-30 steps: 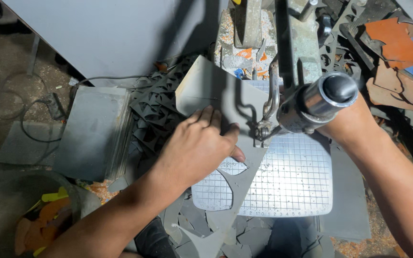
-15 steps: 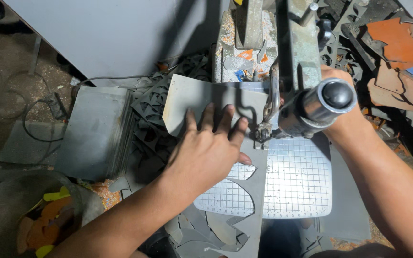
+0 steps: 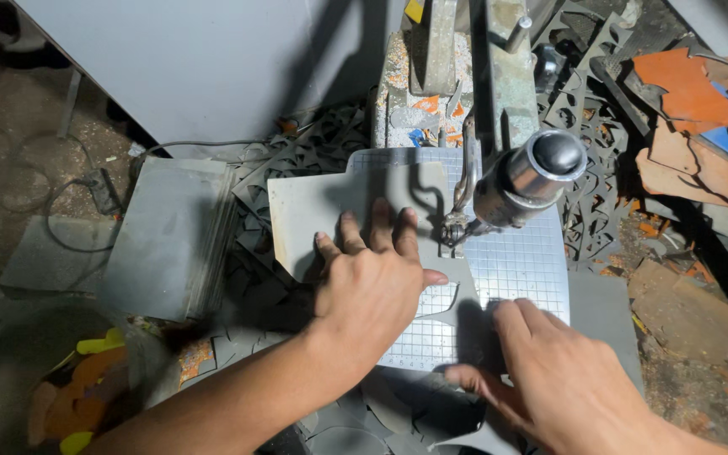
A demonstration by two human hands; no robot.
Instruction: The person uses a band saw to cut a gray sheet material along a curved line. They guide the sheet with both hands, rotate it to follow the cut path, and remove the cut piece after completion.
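Right hand [image 3: 566,388], nearest cam, bottom right: palm down, fingers spread flat, fingertips pressing the near end of the grey sheet [image 3: 339,215] where it lies on the gridded plate [image 3: 520,265]. Thumb points left along the cut edge. Not gripping, just pressing flat.

Left hand [image 3: 372,282], center: open, palm down, 4 fingers fanned fwd on the grey sheet, thumb out to the right, close to the cutter tip [image 3: 452,227]. Holds the sheet down, nothing clasped. Forearm enters from bottom left.

Grey sheet: thin flat piece, lies partly on the gridded plate, partly overhanging to the left; curved cut-outs already in its near part, grid shows through 1 opening below the left thumb. Far edge of the sheet reaches toward the machine column [image 3: 431,76].

Gridded plate: light metal w/ fine square grid, sits on the tabletop under both hands. Cutter tip touches or is just above the sheet at thumb's right, cannot tell which. Shiny metal cylinder w/ dark knob [image 3: 541,173] sits just right of the cutter, tilted toward cam.

Left: stack of grey sheets [image 3: 170,236], well apart from hands. Around the machine base: dark heap of cut-out scrap [image 3: 297,160]. Far right: orange scraps [image 3: 684,84]. Bottom left: yellow + orange pieces [image 3: 86,388]. Far: large pale board [image 3: 212,67].
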